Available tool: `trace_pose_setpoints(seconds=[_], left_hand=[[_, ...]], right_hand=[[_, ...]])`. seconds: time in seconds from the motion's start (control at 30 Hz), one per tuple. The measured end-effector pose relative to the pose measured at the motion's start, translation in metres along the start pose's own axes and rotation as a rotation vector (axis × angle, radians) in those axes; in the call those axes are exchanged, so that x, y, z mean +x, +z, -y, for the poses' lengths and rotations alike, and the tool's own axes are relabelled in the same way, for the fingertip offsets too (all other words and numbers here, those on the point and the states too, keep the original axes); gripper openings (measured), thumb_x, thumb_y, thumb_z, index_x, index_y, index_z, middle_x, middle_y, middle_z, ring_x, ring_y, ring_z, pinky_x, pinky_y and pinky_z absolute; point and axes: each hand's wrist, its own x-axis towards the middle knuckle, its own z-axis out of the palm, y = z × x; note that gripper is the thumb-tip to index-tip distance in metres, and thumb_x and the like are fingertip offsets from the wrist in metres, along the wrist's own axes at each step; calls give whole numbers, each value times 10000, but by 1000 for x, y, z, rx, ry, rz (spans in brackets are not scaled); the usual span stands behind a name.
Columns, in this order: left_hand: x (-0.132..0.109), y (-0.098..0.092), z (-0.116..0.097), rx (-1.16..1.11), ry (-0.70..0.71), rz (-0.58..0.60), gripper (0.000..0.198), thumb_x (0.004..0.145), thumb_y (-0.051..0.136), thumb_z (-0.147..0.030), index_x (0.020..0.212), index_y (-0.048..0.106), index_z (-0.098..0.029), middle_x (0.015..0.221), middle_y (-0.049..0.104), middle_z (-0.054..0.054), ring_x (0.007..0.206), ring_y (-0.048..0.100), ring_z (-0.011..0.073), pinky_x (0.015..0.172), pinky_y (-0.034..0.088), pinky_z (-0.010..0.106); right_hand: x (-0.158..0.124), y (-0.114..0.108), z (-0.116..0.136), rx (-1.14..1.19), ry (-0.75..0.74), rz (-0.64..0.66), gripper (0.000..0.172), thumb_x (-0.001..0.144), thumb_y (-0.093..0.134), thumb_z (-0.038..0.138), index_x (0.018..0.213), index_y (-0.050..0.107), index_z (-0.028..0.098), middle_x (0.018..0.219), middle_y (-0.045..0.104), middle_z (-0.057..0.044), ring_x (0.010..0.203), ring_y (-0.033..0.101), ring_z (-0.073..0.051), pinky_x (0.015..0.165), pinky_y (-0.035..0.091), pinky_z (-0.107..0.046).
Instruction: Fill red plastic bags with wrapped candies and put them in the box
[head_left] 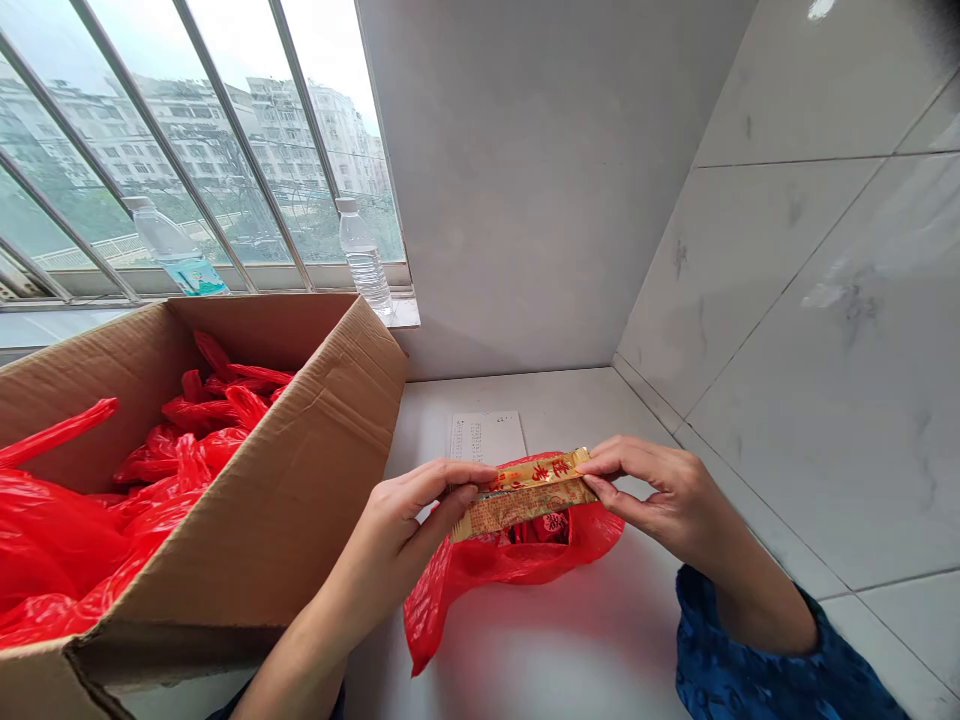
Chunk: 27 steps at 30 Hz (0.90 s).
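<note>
Two long, thin gold packets with red lettering, the upper packet (536, 472) and the lower packet (525, 508), lie side by side between my hands. My left hand (420, 515) pinches their left ends between thumb and fingers. At the other end, my right hand (649, 490) has the right ends in a similar pinch. Just beneath them is an opened red plastic bag (510, 568) spread on the white surface. Inside the bag, dark red printed wrappers (551, 528) show in part; the packets hide the rest.
To the left stands a large cardboard box (300, 480) holding several red plastic bags (67, 530). A printed white sheet (487, 432) lies behind the opened bag. Two bottles, a blue-labelled bottle (176, 250) and a clear bottle (364, 255), stand by the barred window. Tiled wall (840, 330) rises on the right.
</note>
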Motion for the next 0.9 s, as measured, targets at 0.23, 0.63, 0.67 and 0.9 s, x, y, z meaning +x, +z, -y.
trace_pose_setpoints(seconds=[0.23,0.63,0.67,0.9], left_hand=[[-3,-2,-2,48,13,26,267,1025,496,-149,1190,664,-274,1037,769,-44,869,712,84,747,532,162],[-3,-1,-2,66,33,25,276,1030,493,-155,1227,631,-290,1080,763,-51,914,714,78,785,531,149],[-3,-1,-2,64,30,25,274,1030,494,-158,1229,631,-288,1080,764,-47,913,715,82,783,533,153],[-3,-1,-1,58,16,32,263,1031,490,-174,1229,640,-260,1094,766,-10,927,720,114,790,543,185]], right_hand=[[-1,-2,0,-8,-16,3,170,936,614,83,983,678,233,941,743,-19,834,708,-159,709,536,-264],[-1,-2,1,-30,-26,0,188,927,613,68,993,672,234,939,739,-10,828,704,-146,713,534,-258],[-2,-2,1,-29,-26,1,186,928,612,71,994,673,234,939,739,-11,828,705,-147,713,535,-259],[-1,-3,2,-39,-31,5,178,931,603,82,994,674,232,930,739,-21,828,711,-164,700,547,-270]])
